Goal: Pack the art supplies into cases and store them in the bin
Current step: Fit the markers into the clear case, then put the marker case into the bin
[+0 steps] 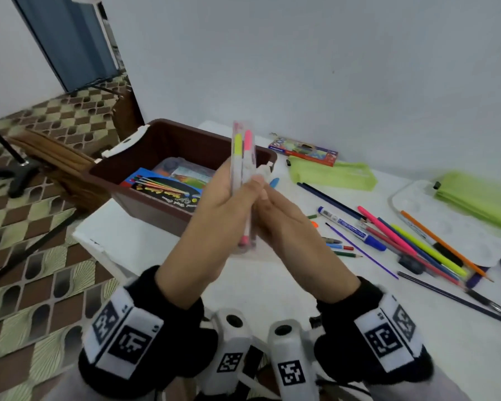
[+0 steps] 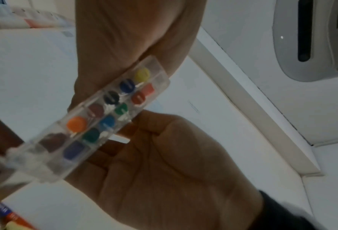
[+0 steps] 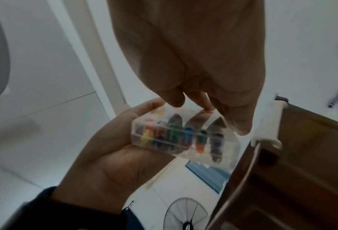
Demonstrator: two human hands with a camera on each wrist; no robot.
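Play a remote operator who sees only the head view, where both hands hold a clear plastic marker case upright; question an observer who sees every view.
Operator: What shows at the case's lower end?
Observer: In the left wrist view, the clear plastic marker case shows two rows of round pen ends, yellow, blue, orange and green among them.
Operator: How is it held?
Observer: The right wrist view shows the left hand cupping one narrow side, the right hand touching its broad face with its fingertips.
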